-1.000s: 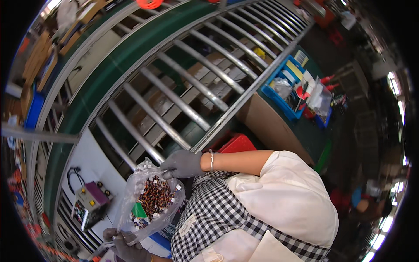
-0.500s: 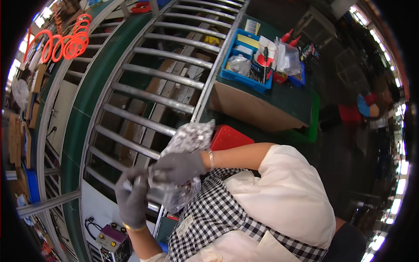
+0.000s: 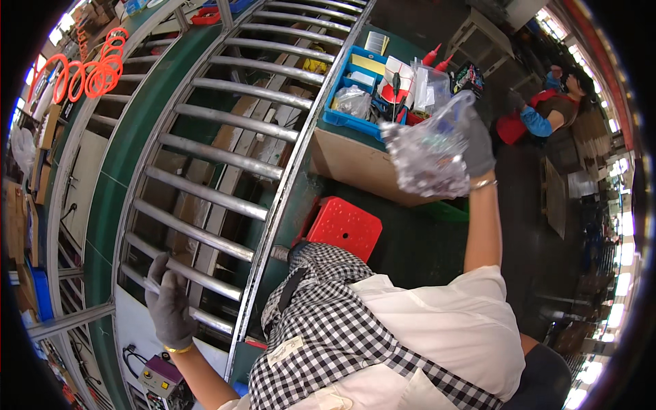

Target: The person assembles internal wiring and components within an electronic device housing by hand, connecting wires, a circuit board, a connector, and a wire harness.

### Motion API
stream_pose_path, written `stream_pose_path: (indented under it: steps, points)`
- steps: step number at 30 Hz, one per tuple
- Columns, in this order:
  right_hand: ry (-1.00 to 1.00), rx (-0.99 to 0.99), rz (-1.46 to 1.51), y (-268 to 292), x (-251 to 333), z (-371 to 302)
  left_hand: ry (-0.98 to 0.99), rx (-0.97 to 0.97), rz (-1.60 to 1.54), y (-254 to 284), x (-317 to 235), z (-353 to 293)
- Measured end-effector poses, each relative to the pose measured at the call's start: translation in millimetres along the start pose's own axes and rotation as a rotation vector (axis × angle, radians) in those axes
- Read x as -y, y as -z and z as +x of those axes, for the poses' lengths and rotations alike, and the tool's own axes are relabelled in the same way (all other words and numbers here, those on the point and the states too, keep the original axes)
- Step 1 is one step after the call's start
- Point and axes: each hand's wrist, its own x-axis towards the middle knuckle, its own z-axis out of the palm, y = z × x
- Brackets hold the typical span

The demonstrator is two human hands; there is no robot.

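Right hand carries the bag at two o'clock; left hand is apart at eight

Toward two o'clock from the middle of the view, the right hand [image 3: 476, 140], in a grey glove, grips a clear bag [image 3: 427, 160]. Its fingertips are lost against the plastic, so the exact grip cannot be made out. The bag is blurred: small white and reddish-brown bits show through, too smeared to tell their kind. It covers part of the bench [image 3: 355, 164] and the lower right corner of the blue tray [image 3: 352, 125]; whether it touches either cannot be told.

The tray, between twelve and one o'clock, holds a crumpled clear packet [image 3: 352, 102] and tools [image 3: 395, 92], partly overlapping one another.

The left hand [image 3: 169, 304], gloved too, is at eight o'clock before the rollers [image 3: 219, 188], its fingers part-curled. A pale strip [image 3: 152, 285] shows by them; whether it is held, or is roller seen beyond, cannot be told, nor how tightly the hand is closed.

Just below the middle, the red stool [image 3: 342, 219] is partly hidden by the checked apron [image 3: 328, 294]. Between seven and eight o'clock, a purple-topped box [image 3: 162, 374] is partly covered by the left forearm. Farther out at two o'clock, a co-worker [image 3: 543, 113] is small and bent by the lens.
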Motion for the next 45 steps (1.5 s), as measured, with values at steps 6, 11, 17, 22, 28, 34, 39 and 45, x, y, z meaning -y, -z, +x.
stream_pose_path:
  steps: [6,11,17,22,28,34,39,45]
  points:
    - [-0.442,-0.115,0.347,100.5,-131.0,102.4,0.055,-0.12,-0.038,29.0,10.0,-25.5]
    - [-0.274,0.207,-1.17,52.7,-237.2,59.1,0.074,-0.166,-0.092,34.8,31.1,-44.2]
    - [-0.338,0.051,-1.17,13.4,-212.1,-43.3,0.187,-0.352,-0.019,64.4,54.8,-86.9]
    - [0.045,-0.153,-1.033,54.3,-189.0,14.5,0.057,-0.78,0.039,148.8,181.9,-97.8]
    - [0.32,0.207,-0.642,-112.7,-132.7,75.3,-0.128,-1.599,0.265,280.7,253.5,-192.1]
    - [0.494,0.597,-0.414,-264.9,-21.4,34.8,-0.04,-1.568,0.415,319.6,224.4,-166.5]
    - [0.601,0.802,-0.365,-299.0,12.7,-29.6,-0.078,-1.671,0.266,340.4,236.3,-154.0]
    - [0.451,1.035,-0.456,-288.6,9.2,-61.1,-0.204,-1.601,0.115,349.4,249.6,-154.6]
